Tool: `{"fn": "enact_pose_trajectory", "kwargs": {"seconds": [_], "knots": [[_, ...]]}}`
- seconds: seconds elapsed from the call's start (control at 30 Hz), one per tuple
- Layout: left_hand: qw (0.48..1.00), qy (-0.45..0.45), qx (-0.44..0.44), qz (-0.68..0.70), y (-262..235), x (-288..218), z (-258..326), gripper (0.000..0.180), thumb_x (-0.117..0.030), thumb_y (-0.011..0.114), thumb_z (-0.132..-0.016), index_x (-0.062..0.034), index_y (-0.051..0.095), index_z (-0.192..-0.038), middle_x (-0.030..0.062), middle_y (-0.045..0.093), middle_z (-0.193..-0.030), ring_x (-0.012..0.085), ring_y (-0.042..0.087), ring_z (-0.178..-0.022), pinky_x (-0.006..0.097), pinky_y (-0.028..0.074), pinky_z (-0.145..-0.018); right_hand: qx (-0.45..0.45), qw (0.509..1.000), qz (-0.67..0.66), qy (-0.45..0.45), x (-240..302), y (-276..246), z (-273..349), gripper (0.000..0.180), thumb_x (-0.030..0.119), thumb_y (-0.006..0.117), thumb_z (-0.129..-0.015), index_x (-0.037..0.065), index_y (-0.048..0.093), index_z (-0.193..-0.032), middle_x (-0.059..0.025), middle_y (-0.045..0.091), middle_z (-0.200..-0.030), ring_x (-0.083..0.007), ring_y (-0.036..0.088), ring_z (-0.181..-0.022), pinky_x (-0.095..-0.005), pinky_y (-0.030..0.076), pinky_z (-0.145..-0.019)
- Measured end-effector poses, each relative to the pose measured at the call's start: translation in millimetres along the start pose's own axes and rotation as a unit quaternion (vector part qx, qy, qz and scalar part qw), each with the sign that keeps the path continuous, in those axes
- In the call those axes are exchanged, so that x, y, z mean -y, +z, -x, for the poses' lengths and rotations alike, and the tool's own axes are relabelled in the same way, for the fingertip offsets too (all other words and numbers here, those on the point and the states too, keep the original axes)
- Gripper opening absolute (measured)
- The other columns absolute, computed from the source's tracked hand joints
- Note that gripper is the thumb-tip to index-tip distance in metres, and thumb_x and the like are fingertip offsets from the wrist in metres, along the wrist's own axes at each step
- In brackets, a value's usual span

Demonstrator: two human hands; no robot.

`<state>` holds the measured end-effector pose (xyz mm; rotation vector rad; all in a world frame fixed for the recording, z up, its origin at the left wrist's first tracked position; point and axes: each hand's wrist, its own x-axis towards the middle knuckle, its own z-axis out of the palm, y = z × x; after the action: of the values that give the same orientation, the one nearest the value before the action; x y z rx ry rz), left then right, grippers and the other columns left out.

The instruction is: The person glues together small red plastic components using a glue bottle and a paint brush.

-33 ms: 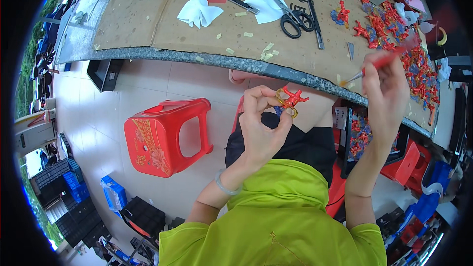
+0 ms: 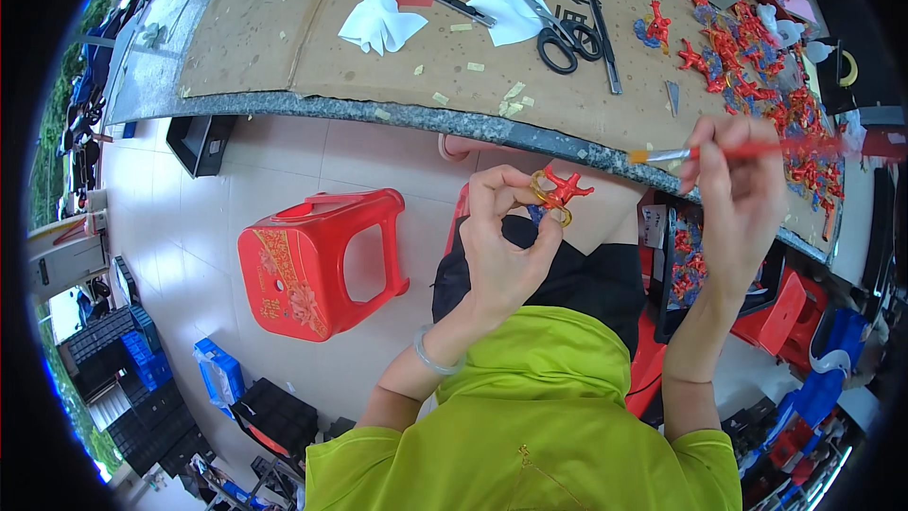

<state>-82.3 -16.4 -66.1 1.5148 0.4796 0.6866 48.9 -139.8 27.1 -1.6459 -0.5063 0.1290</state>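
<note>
Between the thumb and fingers of my left hand [image 2: 511, 260] is a small red figurine [image 2: 567, 187] with yellow and blue parts. I hold it above my lap, just in front of the table edge. My right hand [image 2: 738, 180] pinches a paintbrush [image 2: 670, 155] with a red handle. The brush lies nearly level, its tan bristles pointing left, above and to the right of the figurine and apart from it. Its handle end is blurred.
A cardboard-covered table [image 2: 378, 71] bears scissors [image 2: 558, 47], slim dark tools [image 2: 446, 2], white tissues [image 2: 381, 21] and a pile of red-and-blue figurines [image 2: 804, 123]. A black bin [image 2: 676, 317] of similar pieces stands below its right side. A red stool [image 2: 303, 270] is at left.
My right hand has lowered slightly, and the brush has swung from a slant to nearly level, its tip moving left. My left hand and the figurine have stayed in place.
</note>
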Motion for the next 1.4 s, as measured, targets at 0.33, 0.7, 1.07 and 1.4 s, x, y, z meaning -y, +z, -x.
{"fn": "enact_pose_trajectory", "kwargs": {"seconds": [0.33, 0.7, 1.07, 1.4], "knots": [[0.997, 0.070, 0.000, -0.044, 13, 7, 9, 0.041, 0.009, 0.066, -0.072, 0.0015, 0.044, -0.105, 0.0111, 0.062, -0.089, 0.0157, 0.066, -0.080, 0.024, 0.049, -0.072, 0.154, 0.976, 0.088, -0.126, -40, -3, 56, 0.021, -0.009, 0.055, -0.080, 0.002, 0.045, -0.094, -0.0148, 0.059, -0.093, -0.0145, 0.058, -0.074, -0.0253, 0.049, -0.067], [0.981, 0.136, -0.006, -0.140, 13, 2, 13, 0.038, 0.009, 0.068, -0.070, 0.0044, 0.047, -0.101, 0.0123, 0.060, -0.090, 0.0198, 0.066, -0.076, 0.026, 0.052, -0.070, 0.130, 0.983, 0.045, -0.122, -38, -9, 56, 0.020, -0.008, 0.059, -0.074, 0.003, 0.050, -0.089, -0.0154, 0.063, -0.090, -0.0195, 0.063, -0.075, -0.0278, 0.051, -0.067], [0.999, -0.011, 0.029, 0.019, 11, -7, 12, 0.040, 0.009, 0.066, -0.073, -0.0005, 0.041, -0.103, 0.0086, 0.061, -0.086, 0.0137, 0.063, -0.079, 0.025, 0.050, -0.076, 0.157, 0.978, -0.004, -0.140, -34, -7, 55, 0.019, -0.009, 0.058, -0.074, 0.003, 0.049, -0.085, -0.0141, 0.063, -0.086, -0.0214, 0.064, -0.075, -0.0282, 0.051, -0.065], [0.970, -0.149, 0.098, 0.168, 1, -13, 7, 0.042, 0.012, 0.063, -0.077, -0.0050, 0.037, -0.105, 0.0055, 0.061, -0.085, 0.0082, 0.059, -0.081, 0.023, 0.047, -0.078, 0.254, 0.959, 0.019, -0.122, -24, -14, 43, 0.018, -0.009, 0.058, -0.075, 0.004, 0.051, -0.087, -0.0099, 0.061, -0.081, -0.0192, 0.064, -0.075, -0.0261, 0.051, -0.068]]}}
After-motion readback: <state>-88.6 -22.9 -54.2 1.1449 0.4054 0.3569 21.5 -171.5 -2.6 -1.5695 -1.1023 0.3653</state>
